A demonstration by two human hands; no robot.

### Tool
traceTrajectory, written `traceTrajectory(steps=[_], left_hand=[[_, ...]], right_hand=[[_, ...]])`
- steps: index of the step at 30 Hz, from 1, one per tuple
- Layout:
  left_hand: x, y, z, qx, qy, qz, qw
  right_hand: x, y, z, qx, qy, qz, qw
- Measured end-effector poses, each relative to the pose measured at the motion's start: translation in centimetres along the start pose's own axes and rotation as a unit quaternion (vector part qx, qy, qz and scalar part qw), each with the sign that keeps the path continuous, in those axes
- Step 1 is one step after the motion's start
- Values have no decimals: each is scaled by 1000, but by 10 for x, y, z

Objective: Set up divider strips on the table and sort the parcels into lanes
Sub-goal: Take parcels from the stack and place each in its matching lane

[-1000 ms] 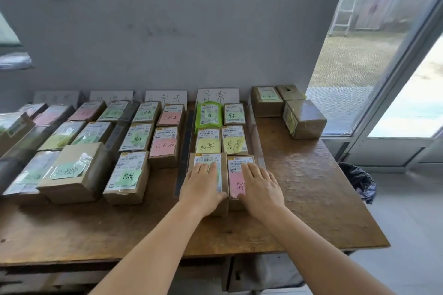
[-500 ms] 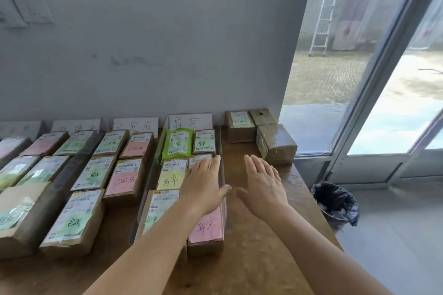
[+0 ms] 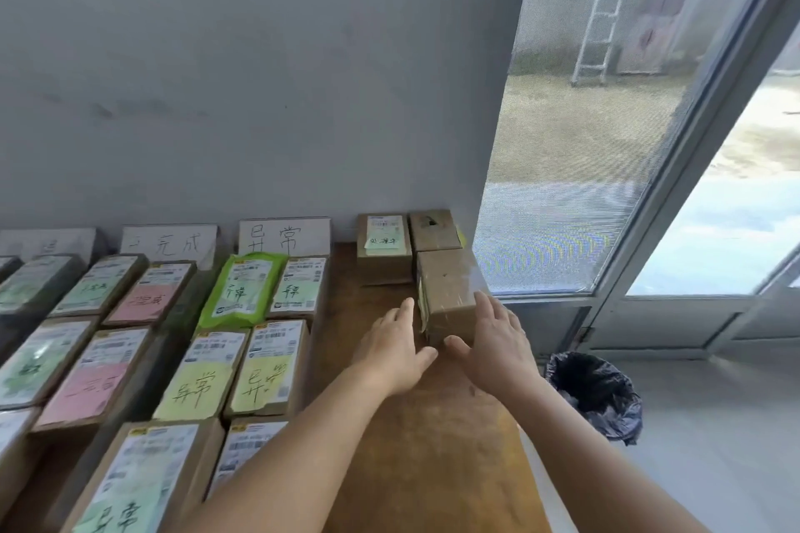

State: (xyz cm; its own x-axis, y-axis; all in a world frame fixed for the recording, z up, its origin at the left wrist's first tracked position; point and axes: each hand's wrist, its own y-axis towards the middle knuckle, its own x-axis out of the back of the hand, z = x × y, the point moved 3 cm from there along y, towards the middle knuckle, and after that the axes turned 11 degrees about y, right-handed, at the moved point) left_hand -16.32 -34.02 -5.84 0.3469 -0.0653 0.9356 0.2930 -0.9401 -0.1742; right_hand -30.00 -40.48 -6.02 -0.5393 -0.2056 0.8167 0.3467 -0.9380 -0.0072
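Head view: lanes of labelled parcels (image 3: pixel 195 368) fill the table (image 3: pixel 415 424); three unsorted boxes remain, left hand (image 3: pixel 391 348) and right hand (image 3: pixel 493 342) spread flat around the nearest brown box (image 3: pixel 448 294).

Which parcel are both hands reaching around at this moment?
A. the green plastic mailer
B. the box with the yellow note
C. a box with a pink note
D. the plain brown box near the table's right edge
D: the left hand and right hand flank the plain brown box, fingers straight.
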Motion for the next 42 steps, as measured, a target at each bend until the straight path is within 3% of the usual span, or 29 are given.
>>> traceTrajectory(steps=[10,13,18,23,26,32,35,39,42], left_hand=[[-28,63,-13,88,-103,121,983],[-34,67,-13,88,-164,127,974],[-34,53,-8,54,-221,59,972],[-15,30,4,5,-155,-71,985],[-4,23,8,-18,-107,-106,988],[-3,12,20,-32,-180,-79,980],[-5,14,27,0,-178,-92,980],[-18,18,32,46,-180,3,983],[-23,23,25,47,-199,28,978]], right_hand=[[-15,65,-26,-55,61,59,995],[-17,65,-26,-54,73,58,994],[-17,53,-23,-71,128,45,988],[-24,38,-12,-113,178,67,975],[-35,26,0,-134,230,101,959],[-39,22,21,-132,245,83,957],[-36,27,24,-116,224,56,966],[-35,33,19,-106,205,38,972],[-34,36,16,-94,179,28,979]])
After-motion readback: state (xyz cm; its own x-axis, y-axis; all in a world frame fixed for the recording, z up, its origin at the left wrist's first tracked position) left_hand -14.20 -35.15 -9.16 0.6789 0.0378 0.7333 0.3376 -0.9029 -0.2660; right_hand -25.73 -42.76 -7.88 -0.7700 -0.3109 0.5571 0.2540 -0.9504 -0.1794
